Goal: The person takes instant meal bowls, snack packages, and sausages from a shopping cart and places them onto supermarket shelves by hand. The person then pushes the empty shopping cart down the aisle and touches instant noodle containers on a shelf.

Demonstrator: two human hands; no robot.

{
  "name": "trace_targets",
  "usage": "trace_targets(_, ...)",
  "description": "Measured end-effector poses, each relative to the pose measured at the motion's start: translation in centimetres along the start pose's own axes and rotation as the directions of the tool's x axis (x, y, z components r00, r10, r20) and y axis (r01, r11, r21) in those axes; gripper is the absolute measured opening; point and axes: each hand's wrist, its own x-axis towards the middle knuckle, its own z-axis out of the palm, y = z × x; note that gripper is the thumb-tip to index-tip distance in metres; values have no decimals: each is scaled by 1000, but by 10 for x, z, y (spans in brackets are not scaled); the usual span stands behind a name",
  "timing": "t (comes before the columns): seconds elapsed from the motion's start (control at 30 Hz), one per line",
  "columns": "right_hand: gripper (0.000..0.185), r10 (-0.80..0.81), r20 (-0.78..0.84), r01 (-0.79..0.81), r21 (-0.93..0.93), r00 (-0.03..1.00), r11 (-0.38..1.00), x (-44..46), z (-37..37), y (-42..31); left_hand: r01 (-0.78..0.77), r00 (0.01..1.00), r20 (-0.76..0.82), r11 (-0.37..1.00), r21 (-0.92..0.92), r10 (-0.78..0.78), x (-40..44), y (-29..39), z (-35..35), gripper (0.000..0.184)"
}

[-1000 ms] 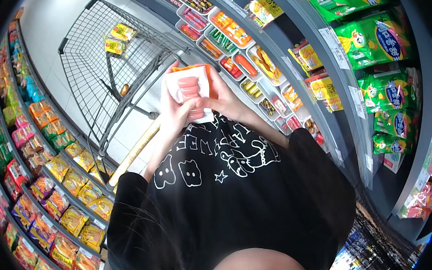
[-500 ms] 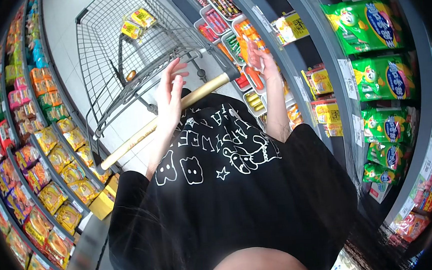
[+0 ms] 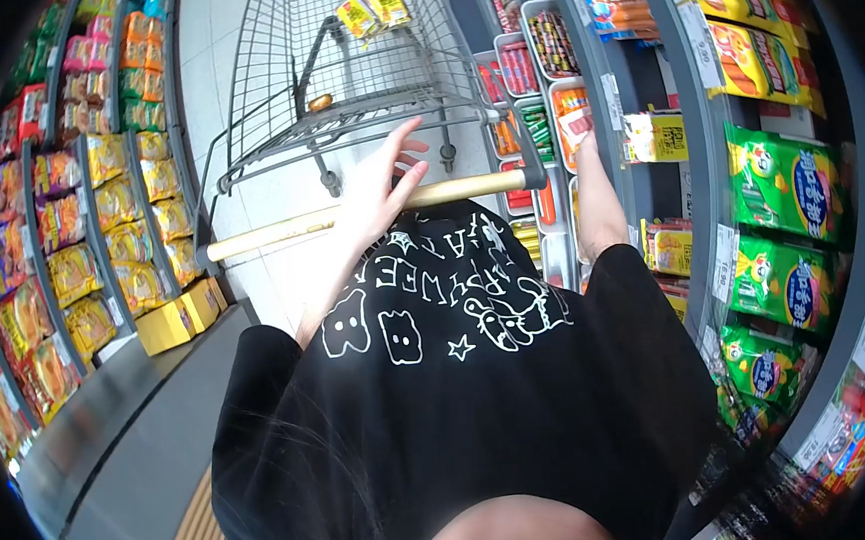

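Bare floor (image 3: 206, 110) left of cart (image 3: 269, 86); trays (image 3: 556, 257) hemming right. Left hand (image 3: 379, 188) loosely spread, empty; right hand (image 3: 584, 139) at orange packs (image 3: 569, 95) (grip unclear from here).

A small white-and-red pack (image 3: 575, 121) shows flat-faced at the right hand (image 3: 586, 142), over the middle of a pale-rimmed tray (image 3: 567, 81) of bright orange packs (image 3: 568, 96); it is too small to tell whether the fingers grip it
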Motion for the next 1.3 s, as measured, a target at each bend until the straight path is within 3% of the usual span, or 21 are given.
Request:
trace_targets(0.07, 31, -60, -26, 55, -165, 998, 985, -8, 3, 7, 43, 991, 124, 999, 32, -47, -2, -1, -6, 41)
trace_targets(0.17, 33, -200, 38, 202, -278, 979, 939, -42, 6, 10, 0, 992, 130, 999, 46, -6, 0, -4, -25, 37)
trace_targets(0.23, 33, -223, 206, 245, -89, 953, 965, -93, -1, -3, 4, 991, 134, 995, 104, -18, 8, -2, -53, 34)
trace_targets(0.27, 34, -205, 298, 205, 32, 932, 978, -126, -5, -16, -65, 995, 80, 985, 161, 53, 15, -2, -68, 32)
trace_targets(0.33, 39, -132, 455, 57, 175, 881, 983, -198, -14, -55, -27, 998, 54, 974, 223, 15, 36, -8, -102, 31)
trace_targets(0.4, 35, -286, 567, 252, 139, 772, 958, -226, -19, -59, 2, 997, 69, 935, 354, -28, 67, -26, -131, 30)
trace_targets(0.47, 36, -279, 566, 362, -37, 775, 931, -263, -14, -78, 35, 984, 140, 898, 439, -107, 106, -49, -150, 29)
trace_targets(0.5, 36, -428, 566, 649, -268, 704, 712, -285, -7, -92, 65, 966, 193, 887, 456, -170, 129, -73, -156, 31)
trace_targets(0.53, 37, -539, 601, 807, -463, 590, 366, -304, 1, -102, 94, 942, 243, 875, 475, -233, 152, -102, -160, 32)
trace_targets(0.6, 39, -534, 633, 791, -599, 561, 122, -321, 18, -108, 119, 878, 298, 775, 621, -374, 199, -175, -160, 36)
trace_targets(0.67, 38, -465, 674, 781, -621, 574, 63, -328, 37, -110, -19, 813, 309, 507, 861, -494, 230, -244, -153, 39)
trace_targets(0.73, 36, -475, 651, 764, -641, 592, 73, -321, 48, -108, -38, 751, 287, 395, 918, -595, 258, -278, -135, 35)
trace_targets(0.8, 34, -455, 642, 755, -646, 617, 114, -311, 52, -110, 65, 797, 341, 632, 772, -499, 279, -325, -119, 36)
trace_targets(0.9, 29, -455, 631, 740, -666, 629, 99, -306, 55, -108, 23, 823, 315, 582, 813, -473, 295, -388, -94, 49)
trace_targets(0.93, 28, -500, 606, 744, -655, 619, 128, -303, 56, -104, 98, 817, 256, 562, 821, -517, 299, -399, -91, 47)
trace_targets(1.07, 34, -666, 633, 877, -476, 395, 68, -281, 35, -67, 166, 811, 132, 441, 882, -570, 290, -471, -82, 50)
trace_targets(1.13, 33, -718, 493, 761, -644, 491, 78, -283, 23, -38, 215, 797, 108, 447, 869, -594, 286, -487, -79, 50)
trace_targets(1.2, 31, -719, 594, 879, -474, 361, 49, -281, 52, -80, 162, 727, 168, 404, 900, -666, 277, -505, -77, 46)
trace_targets(1.27, 31, -626, 651, 864, -497, 429, 75, -277, 43, -83, 106, 741, 194, 396, 912, -643, 269, -514, -72, 37)
trace_targets(1.3, 32, -569, 704, 871, -489, 425, 45, -274, 43, -86, 154, 773, 128, 379, 912, -621, 269, -518, -67, 33)
